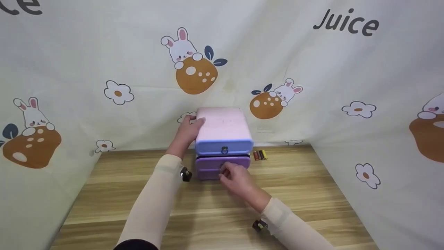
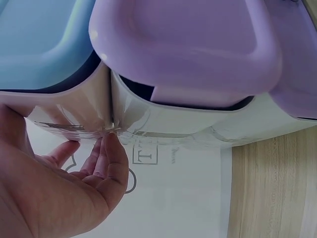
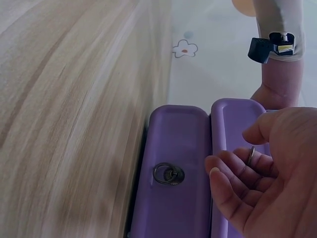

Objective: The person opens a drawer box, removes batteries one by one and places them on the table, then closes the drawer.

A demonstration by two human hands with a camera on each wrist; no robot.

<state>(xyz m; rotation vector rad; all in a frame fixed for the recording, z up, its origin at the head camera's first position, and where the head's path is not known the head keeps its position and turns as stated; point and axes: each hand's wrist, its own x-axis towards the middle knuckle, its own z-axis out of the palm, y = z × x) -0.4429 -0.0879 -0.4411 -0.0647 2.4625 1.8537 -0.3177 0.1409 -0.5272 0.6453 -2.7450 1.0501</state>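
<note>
A small drawer cabinet (image 1: 223,125) with a pink top stands against the back cloth. Its blue top drawer (image 1: 211,148) has a ring pull, and two purple drawers lie below. The upper purple drawer (image 2: 188,49) stands slightly out, leaving a dark gap along its edge. My left hand (image 1: 189,130) rests on the cabinet's left side, thumb over the top edge and fingertips touching the side wall. My right hand (image 1: 239,178) holds the upper purple drawer's ring pull (image 3: 251,155) with curled fingers. On the lower purple drawer (image 3: 171,208), another ring pull (image 3: 168,173) hangs untouched.
Several batteries (image 1: 261,155) lie on the wooden table (image 1: 295,191), just right of the cabinet. Printed cloth (image 1: 145,62) with rabbits and flowers rises behind the table and along both sides. A small dark device is strapped at each wrist.
</note>
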